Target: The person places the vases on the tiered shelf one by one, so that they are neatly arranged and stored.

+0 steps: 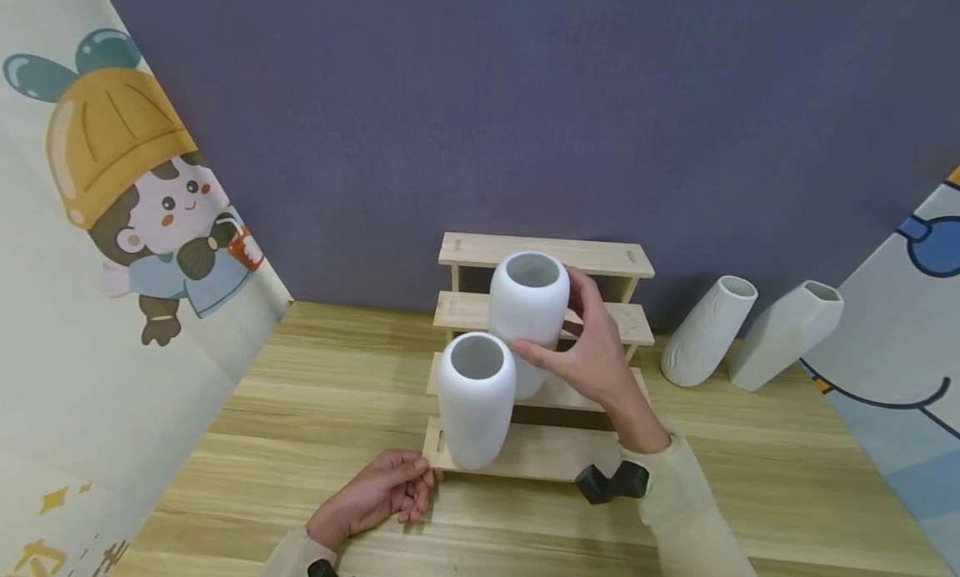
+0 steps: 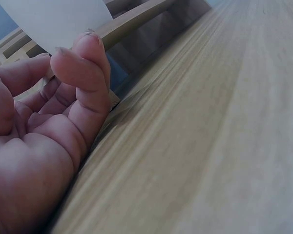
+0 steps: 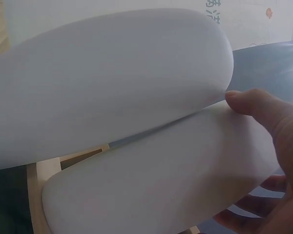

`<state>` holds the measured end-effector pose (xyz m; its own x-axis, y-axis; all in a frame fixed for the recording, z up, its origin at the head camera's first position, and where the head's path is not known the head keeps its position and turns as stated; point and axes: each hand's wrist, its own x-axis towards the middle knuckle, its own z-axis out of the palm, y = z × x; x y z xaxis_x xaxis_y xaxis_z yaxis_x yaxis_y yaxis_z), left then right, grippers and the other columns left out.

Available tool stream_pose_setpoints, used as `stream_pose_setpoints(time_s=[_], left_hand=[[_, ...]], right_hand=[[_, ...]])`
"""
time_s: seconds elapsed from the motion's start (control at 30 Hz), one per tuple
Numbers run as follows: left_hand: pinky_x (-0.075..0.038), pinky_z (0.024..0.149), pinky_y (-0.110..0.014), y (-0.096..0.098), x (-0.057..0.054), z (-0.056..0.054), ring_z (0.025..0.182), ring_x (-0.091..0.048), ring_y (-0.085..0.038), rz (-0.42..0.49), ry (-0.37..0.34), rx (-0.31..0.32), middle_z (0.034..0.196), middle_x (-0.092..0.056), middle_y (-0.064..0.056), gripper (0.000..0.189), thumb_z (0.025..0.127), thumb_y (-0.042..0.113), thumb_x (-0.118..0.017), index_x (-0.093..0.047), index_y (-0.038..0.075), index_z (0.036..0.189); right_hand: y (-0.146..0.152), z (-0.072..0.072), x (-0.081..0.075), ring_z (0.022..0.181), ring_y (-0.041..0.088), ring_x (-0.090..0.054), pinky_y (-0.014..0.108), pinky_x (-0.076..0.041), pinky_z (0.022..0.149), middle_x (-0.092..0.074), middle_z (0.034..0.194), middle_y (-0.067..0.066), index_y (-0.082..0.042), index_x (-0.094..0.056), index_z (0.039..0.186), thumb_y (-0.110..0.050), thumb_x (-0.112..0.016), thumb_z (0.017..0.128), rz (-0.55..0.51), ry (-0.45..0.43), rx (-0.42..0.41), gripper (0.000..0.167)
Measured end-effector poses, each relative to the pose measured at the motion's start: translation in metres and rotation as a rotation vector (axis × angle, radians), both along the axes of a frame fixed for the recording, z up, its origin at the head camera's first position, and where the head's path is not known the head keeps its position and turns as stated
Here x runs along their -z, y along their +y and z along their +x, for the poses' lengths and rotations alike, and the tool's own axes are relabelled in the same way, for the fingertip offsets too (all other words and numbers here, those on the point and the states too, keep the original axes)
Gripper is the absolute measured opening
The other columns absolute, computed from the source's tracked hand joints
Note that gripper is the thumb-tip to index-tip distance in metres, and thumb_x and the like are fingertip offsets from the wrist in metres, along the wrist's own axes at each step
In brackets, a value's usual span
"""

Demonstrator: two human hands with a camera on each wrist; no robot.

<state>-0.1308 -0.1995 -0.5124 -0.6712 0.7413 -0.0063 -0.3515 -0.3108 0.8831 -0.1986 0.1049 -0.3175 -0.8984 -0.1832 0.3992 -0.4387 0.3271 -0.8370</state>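
Note:
A four-step wooden display stand stands on the table against the backdrop. My right hand grips a white ceramic vase from its right side, thumb in front and fingers behind. That vase stands upright over the second step from the bottom. In the right wrist view, the thumb lies near its rim. A second, similar white vase is upright on the left of the lowest step, close beside the first. My left hand pinches the lowest step's left front corner, its other fingers curled beneath.
Two more white vases stand to the right of the stand, a textured round one and an angular faceted one. Behind rises a dark blue cloth backdrop. A cartoon-printed panel borders the wooden table on the left.

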Motion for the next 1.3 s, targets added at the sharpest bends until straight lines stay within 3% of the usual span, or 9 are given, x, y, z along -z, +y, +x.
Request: stream_pose_setpoints(time_s=[0.27, 0.7, 0.8, 1.0, 1.3], left_hand=[[-0.050, 0.055, -0.013, 0.000, 0.000, -0.001, 0.069, -0.066, -0.003, -0.001, 0.013, -0.004, 0.082, -0.070, 0.007, 0.034, 0.111, 0.014, -0.029, -0.062, 0.009, 0.103], [-0.050, 0.055, -0.013, 0.000, 0.001, -0.001, 0.069, -0.066, -0.003, 0.002, 0.013, -0.007, 0.081, -0.071, 0.007, 0.035, 0.111, 0.014, -0.029, -0.062, 0.009, 0.101], [-0.050, 0.055, -0.014, 0.000, 0.001, -0.001, 0.068, -0.066, -0.003, -0.003, 0.008, -0.005, 0.081, -0.071, 0.007, 0.035, 0.111, 0.014, -0.029, -0.062, 0.009, 0.101], [-0.050, 0.055, -0.014, -0.006, 0.002, 0.003, 0.068, -0.066, -0.003, 0.002, 0.006, 0.008, 0.081, -0.071, 0.007, 0.035, 0.111, 0.014, -0.030, -0.063, 0.009, 0.101], [-0.050, 0.055, -0.013, -0.019, 0.004, 0.010, 0.069, -0.066, -0.003, 0.003, 0.015, 0.034, 0.082, -0.071, 0.007, 0.035, 0.111, 0.013, -0.029, -0.063, 0.009, 0.102]], right_hand=[[0.004, 0.004, 0.004, 0.129, 0.029, -0.054, 0.052, -0.054, 0.100, -0.052, 0.144, 0.009, -0.022, -0.034, 0.151, -0.015, -0.090, 0.072, -0.006, 0.005, 0.025, 0.097], [0.014, 0.012, 0.011, 0.133, 0.030, -0.054, 0.053, -0.052, 0.102, -0.052, 0.146, 0.010, -0.013, -0.037, 0.148, -0.011, -0.089, 0.073, 0.000, 0.005, 0.074, 0.091], [0.017, 0.015, 0.014, 0.132, 0.028, -0.055, 0.045, -0.052, 0.102, -0.054, 0.144, 0.010, -0.012, -0.037, 0.148, -0.009, -0.088, 0.073, -0.007, -0.002, 0.087, 0.091], [0.019, 0.026, 0.023, 0.129, 0.025, -0.057, 0.015, -0.051, 0.095, -0.057, 0.143, 0.010, -0.011, -0.039, 0.147, -0.005, -0.087, 0.073, -0.020, 0.015, 0.117, 0.089], [0.017, 0.051, 0.033, 0.127, 0.026, -0.057, 0.009, -0.048, 0.094, -0.056, 0.142, 0.012, -0.007, -0.038, 0.147, -0.006, -0.087, 0.075, -0.035, -0.016, 0.175, 0.088]])
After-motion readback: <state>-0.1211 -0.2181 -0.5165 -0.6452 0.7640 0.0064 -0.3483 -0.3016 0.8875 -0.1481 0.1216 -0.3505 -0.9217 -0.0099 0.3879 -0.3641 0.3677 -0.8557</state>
